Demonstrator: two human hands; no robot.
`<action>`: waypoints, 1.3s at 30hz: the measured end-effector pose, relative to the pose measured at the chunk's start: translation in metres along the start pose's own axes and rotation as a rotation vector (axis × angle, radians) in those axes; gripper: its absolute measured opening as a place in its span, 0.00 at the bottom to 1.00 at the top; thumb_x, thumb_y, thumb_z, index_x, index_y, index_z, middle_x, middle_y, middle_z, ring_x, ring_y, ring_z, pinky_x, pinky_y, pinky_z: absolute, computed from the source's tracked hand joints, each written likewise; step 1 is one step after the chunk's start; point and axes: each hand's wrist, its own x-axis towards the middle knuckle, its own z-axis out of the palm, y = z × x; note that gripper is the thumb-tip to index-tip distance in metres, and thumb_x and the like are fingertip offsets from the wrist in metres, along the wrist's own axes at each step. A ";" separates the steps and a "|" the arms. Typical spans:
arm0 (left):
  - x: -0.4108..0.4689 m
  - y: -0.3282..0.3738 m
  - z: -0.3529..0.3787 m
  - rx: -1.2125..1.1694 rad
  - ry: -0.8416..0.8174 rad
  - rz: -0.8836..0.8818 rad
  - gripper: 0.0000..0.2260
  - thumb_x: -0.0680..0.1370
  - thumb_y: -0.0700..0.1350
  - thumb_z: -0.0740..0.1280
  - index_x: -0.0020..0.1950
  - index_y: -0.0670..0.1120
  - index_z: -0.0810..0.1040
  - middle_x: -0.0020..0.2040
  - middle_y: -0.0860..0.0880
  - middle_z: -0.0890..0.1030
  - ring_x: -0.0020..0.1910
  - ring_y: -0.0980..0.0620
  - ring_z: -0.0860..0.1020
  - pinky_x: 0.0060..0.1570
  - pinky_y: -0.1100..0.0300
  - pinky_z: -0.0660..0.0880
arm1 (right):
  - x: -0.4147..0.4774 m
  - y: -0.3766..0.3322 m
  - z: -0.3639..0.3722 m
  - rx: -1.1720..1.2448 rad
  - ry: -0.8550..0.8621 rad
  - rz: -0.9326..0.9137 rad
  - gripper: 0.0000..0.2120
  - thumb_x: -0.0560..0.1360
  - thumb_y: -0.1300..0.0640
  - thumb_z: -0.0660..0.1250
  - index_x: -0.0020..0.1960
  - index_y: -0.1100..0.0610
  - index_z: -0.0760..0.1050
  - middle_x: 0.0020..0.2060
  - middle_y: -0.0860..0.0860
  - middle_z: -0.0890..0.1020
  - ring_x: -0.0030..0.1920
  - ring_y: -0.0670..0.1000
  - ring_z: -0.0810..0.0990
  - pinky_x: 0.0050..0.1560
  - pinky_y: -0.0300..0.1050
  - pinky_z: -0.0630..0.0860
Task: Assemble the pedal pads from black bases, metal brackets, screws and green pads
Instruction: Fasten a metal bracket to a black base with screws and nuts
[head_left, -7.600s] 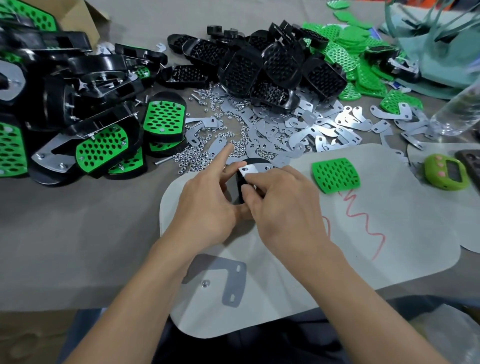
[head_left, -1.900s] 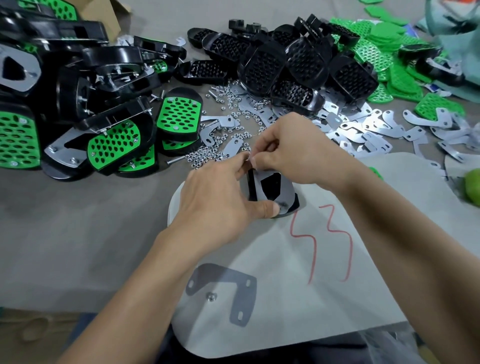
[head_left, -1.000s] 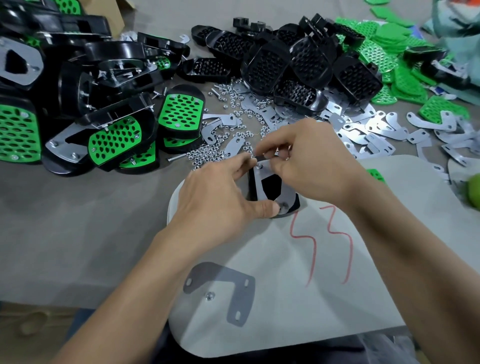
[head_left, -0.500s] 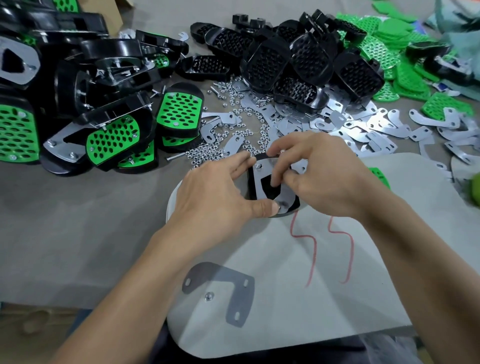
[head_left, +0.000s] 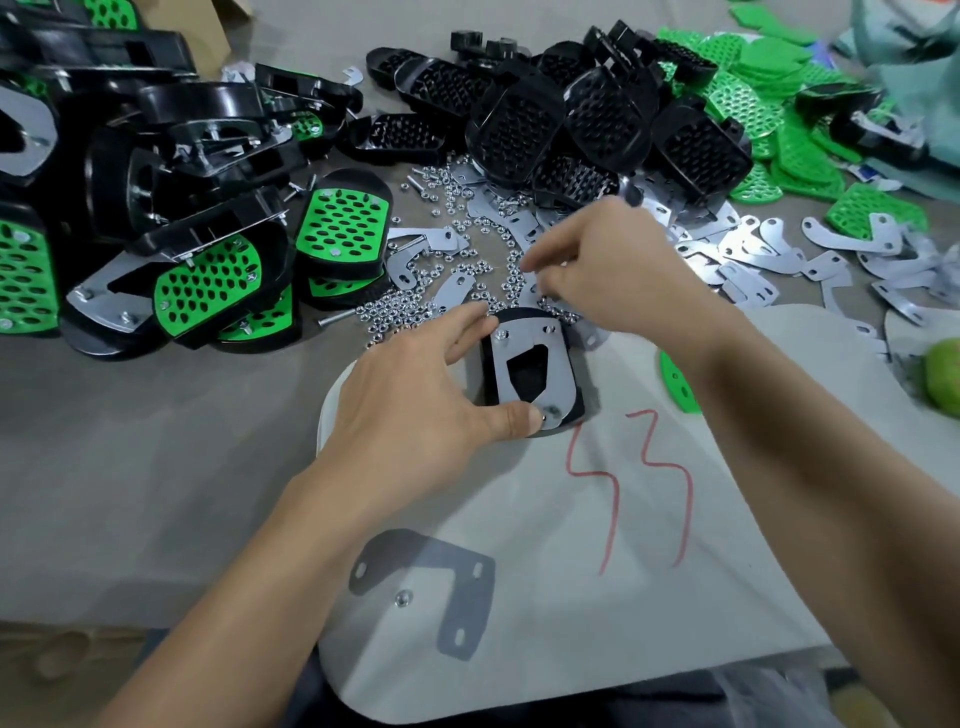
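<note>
black base (head_left: 488, 375) between left fingers (head_left: 463, 326) and thumb

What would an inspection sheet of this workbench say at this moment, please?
Surface: grey table covering; white mat with red scribble in front.
Job's things: black base with metal bracket on top, on the mat; nuts, loose brackets, spare bases and green pads behind; finished pedals at left.
Clutter: dark bracket and single nut on the near mat; green round object at right edge.
Hands: left hand grips the black base; right hand over the nuts, fingertips pinched, contents unclear.
Cables: nothing seen.
Surroundings: cardboard box far left; teal fabric far right.
</note>
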 end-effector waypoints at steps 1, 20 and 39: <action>-0.001 0.002 0.000 0.004 0.009 0.007 0.48 0.56 0.71 0.77 0.74 0.69 0.65 0.57 0.86 0.68 0.43 0.67 0.75 0.44 0.69 0.67 | 0.009 -0.003 0.003 -0.058 -0.037 -0.015 0.11 0.72 0.61 0.70 0.45 0.45 0.87 0.32 0.38 0.81 0.32 0.34 0.78 0.30 0.21 0.66; 0.024 0.032 0.020 0.030 0.264 0.055 0.10 0.68 0.60 0.73 0.47 0.61 0.86 0.47 0.60 0.85 0.54 0.53 0.78 0.56 0.51 0.74 | 0.012 -0.003 0.004 0.175 0.050 0.046 0.05 0.69 0.60 0.75 0.35 0.52 0.85 0.24 0.41 0.79 0.26 0.40 0.74 0.27 0.31 0.69; 0.022 0.026 0.027 -0.029 0.208 -0.046 0.10 0.69 0.62 0.78 0.48 0.66 0.86 0.54 0.74 0.80 0.56 0.64 0.80 0.66 0.48 0.74 | -0.048 0.030 -0.007 -0.320 0.081 -0.013 0.05 0.72 0.57 0.69 0.40 0.52 0.83 0.31 0.53 0.83 0.37 0.60 0.81 0.44 0.51 0.81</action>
